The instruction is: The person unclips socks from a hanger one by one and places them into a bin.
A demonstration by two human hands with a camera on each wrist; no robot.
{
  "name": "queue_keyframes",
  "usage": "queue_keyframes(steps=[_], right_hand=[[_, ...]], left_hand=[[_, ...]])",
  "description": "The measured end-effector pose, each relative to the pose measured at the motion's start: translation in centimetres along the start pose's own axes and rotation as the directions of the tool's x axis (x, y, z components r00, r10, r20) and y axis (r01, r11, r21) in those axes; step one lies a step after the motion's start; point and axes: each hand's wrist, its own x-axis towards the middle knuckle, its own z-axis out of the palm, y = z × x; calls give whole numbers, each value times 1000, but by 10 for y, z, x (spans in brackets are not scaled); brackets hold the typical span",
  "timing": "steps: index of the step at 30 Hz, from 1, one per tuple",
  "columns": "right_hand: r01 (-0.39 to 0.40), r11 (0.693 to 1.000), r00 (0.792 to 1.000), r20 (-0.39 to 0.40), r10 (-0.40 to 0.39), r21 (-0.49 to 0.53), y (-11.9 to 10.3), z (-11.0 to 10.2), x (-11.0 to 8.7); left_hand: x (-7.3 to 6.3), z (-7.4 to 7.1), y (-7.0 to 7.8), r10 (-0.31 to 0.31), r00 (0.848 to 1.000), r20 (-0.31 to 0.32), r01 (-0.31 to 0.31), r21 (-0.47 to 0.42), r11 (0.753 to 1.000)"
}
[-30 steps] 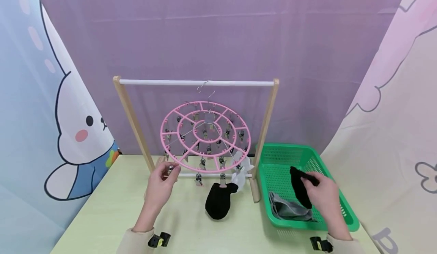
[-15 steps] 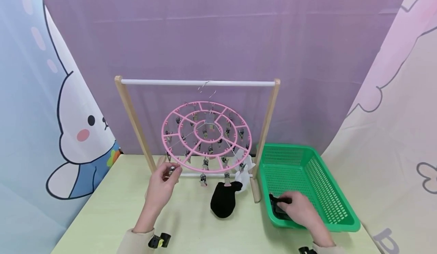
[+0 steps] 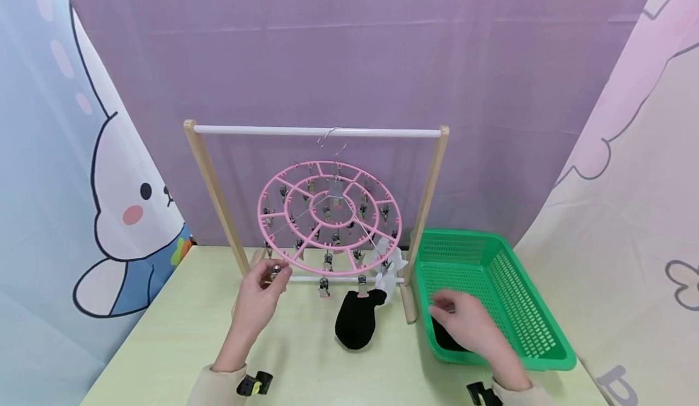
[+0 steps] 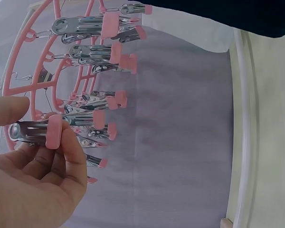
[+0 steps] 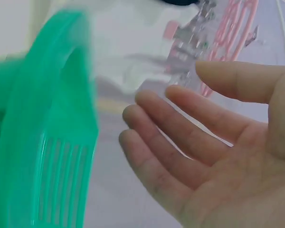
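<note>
My left hand (image 3: 259, 294) pinches a metal clip (image 4: 35, 133) with a pink tip, at the near left rim of a round pink clip hanger (image 3: 330, 272). My right hand (image 3: 464, 321) is over the near left part of a green basket (image 3: 537, 272); its fingers are relaxed and hold nothing in the right wrist view. Partly hidden beneath it lies a black cloth piece (image 3: 445, 336). From a front clip of the hanger hangs a black sock-like piece (image 3: 355, 324). A white cloth piece (image 3: 386, 281) hangs at the right side.
The hanger hooks onto the white bar (image 3: 262, 130) of a wooden-legged rack (image 3: 215, 203). Several clips dangle from its rings. The rack and basket stand on a pale table (image 3: 164, 321), with a purple curtain (image 3: 349, 60) behind.
My right hand has lowered the black cloth piece into the basket's near left corner and let go of it. The grey cloth there is now hidden. My left hand stays at the clip.
</note>
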Motion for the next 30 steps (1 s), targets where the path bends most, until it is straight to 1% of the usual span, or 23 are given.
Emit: queue_keyframes(steps=[3, 6, 10, 14, 18, 23, 26, 30], right_hand=[[43, 997, 999, -35, -41, 60, -13, 10, 4], [88, 986, 992, -101, -74, 140, -19, 27, 8], [162, 961, 974, -191, -119, 224, -21, 53, 15], [234, 937, 955, -240, -172, 259, -21, 75, 20], [243, 920, 954, -249, -169, 306, -22, 88, 24], [200, 894, 964, -246, -105, 400, -23, 99, 27], [174, 895, 972, -216, -89, 412, -26, 104, 27], [176, 894, 977, -186, -107, 413, -29, 109, 28]], left_hand=[[0, -1, 0, -10, 1000, 4, 10, -3, 1000], [1, -2, 0, -13, 1000, 9, 13, 0, 1000], [1, -2, 0, -12, 1000, 15, 12, 6, 1000], [1, -2, -1, 2, 1000, 16, -2, 0, 1000], [2, -1, -1, 16, 1000, 16, -16, 1, 1000], [1, 0, -3, 24, 1000, 15, -25, 5, 1000], [0, 1, -4, 29, 999, 14, -29, 0, 1000], [-1, 2, -4, 38, 999, 19, -38, -3, 999]])
